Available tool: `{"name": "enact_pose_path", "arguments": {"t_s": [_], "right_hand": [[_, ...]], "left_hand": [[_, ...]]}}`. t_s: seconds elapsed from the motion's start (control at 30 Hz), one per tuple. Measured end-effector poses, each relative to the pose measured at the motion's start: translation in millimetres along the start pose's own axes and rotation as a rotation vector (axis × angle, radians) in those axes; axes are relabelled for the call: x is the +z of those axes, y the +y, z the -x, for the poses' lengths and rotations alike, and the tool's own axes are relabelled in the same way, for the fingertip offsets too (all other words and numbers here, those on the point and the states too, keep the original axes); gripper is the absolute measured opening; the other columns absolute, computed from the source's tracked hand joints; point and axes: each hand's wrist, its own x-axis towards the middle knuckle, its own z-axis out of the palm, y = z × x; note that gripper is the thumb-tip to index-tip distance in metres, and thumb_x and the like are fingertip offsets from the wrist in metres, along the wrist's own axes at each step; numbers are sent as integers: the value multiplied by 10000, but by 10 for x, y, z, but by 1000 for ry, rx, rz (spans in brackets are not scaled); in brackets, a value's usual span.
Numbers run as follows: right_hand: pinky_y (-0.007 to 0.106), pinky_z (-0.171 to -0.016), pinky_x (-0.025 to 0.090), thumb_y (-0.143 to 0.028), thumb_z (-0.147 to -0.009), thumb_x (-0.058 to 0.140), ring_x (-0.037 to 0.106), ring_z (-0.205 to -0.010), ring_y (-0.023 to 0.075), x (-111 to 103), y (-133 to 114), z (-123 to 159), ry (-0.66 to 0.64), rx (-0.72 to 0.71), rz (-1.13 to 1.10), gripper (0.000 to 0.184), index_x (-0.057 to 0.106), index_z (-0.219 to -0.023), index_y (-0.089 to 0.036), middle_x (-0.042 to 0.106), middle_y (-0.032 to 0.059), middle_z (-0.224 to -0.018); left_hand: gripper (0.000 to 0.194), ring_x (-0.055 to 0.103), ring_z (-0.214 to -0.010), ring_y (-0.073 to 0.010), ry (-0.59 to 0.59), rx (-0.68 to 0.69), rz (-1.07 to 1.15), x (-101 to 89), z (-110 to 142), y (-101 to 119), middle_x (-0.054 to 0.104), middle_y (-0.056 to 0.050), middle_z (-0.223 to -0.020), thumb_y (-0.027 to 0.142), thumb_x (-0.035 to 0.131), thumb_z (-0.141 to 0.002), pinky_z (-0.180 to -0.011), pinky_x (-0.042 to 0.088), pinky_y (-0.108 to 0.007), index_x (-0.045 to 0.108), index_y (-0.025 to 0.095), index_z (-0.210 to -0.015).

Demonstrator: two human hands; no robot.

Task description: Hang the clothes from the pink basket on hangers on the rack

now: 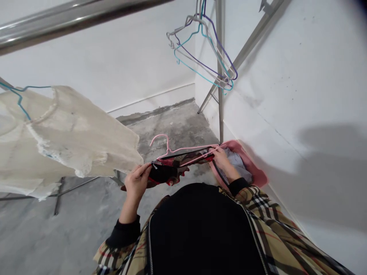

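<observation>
Left hand (137, 180), in the head view, pinches the near end of a dark garment (163, 173) between thumb and fingers, beside a small metal clip; the cloth runs from it toward two o'clock. Right hand (220, 158) grasps the garment's other end, the cloth lying at nine o'clock from it, its fingers at the end of a pink hanger (169, 151); whether they grip the hanger too, I cannot tell. That hanger lies along the garment between the hands, its hook free at one o'clock from the left hand. Bare floor (177, 122) opens beyond the hook at twelve o'clock, ending at the white wall, and more spreads at eight o'clock. Close at ten o'clock, a cream garment (86, 126) on a teal hanger (27, 99) crowds the left hand. At three to four o'clock from the right hand, a pink basket (259, 173) with greyish cloth (236, 162) sits near the wall. Past that hand, at twelve o'clock, stands a metal post (220, 118), with spare hangers (200, 72) higher up. A steel rail (71, 25) crosses at eleven.
</observation>
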Motion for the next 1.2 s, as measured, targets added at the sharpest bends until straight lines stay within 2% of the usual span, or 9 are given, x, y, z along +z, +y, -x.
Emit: {"name": "enact_pose_path", "arguments": {"t_s": [0.13,0.37,0.6,0.73,0.87,0.9,1.03,1.07,1.2], "right_hand": [[293,-667,512,-431,-729,591,597,-670,144,-85,-108,-7,72,44,-62,294,608,-886,-183,656,2,-761],[302,-675,515,-374,-681,610,616,-669,156,-147,-262,-48,144,62,-59,258,648,-853,-186,679,5,-755],[291,-657,506,-352,-691,562,616,-684,159,-205,-385,-68,218,24,2,271,631,-911,-208,670,-1,-760],[309,-680,512,-345,-707,583,622,-681,167,-190,-516,30,126,-4,66,241,662,-874,-190,680,8,-734],[327,-715,518,-355,-754,624,625,-719,170,-216,-720,161,-253,-104,229,295,705,-966,-167,688,26,-781],[330,-722,519,-362,-781,615,624,-737,169,-240,-779,181,-292,-150,265,320,701,-1024,-172,689,32,-823],[370,-836,508,-344,-858,575,622,-905,194,-362,-997,166,-66,-411,450,338,667,-1166,-238,679,59,-1027],[387,-882,493,-336,-856,592,616,-954,206,-387,-1036,144,-56,-474,535,331,670,-1167,-256,679,61,-1055],[420,-933,448,-326,-913,551,620,-998,232,-421,-1118,59,-304,-611,831,257,693,-1119,-267,714,64,-1031]], "left_hand": [[290,636,-645,-139,23,-24,46,-35,20,-46,682,-7,-690,422,571,-874,-639,484,-232,774,220,-916],[278,643,-668,-140,-39,17,83,-108,62,-140,695,-24,-731,379,560,-872,-646,487,-221,771,200,-902],[248,634,-670,-124,-62,96,-121,-118,143,-239,691,-11,-711,371,570,-894,-627,447,-190,774,248,-965],[242,649,-683,-133,-52,77,-127,-27,200,-221,685,-11,-712,369,570,-899,-617,450,-193,769,262,-985],[264,660,-698,-154,-71,-14,28,102,225,-249,702,-18,-749,380,555,-900,-643,491,-229,766,248,-990],[262,662,-705,-160,-70,-33,74,122,222,-263,707,-22,-759,378,559,-894,-647,499,-238,768,243,-975],[256,652,-677,-165,-56,-78,213,126,174,-319,709,-25,-731,392,587,-852,-635,515,-255,771,224,-913],[263,650,-669,-164,-59,-79,232,112,156,-326,708,-25,-722,400,589,-846,-631,515,-256,771,219,-905],[278,658,-694,-168,-82,-59,275,42,75,-314,724,-36,-746,407,592,-834,-660,522,-261,773,203,-883]]}}
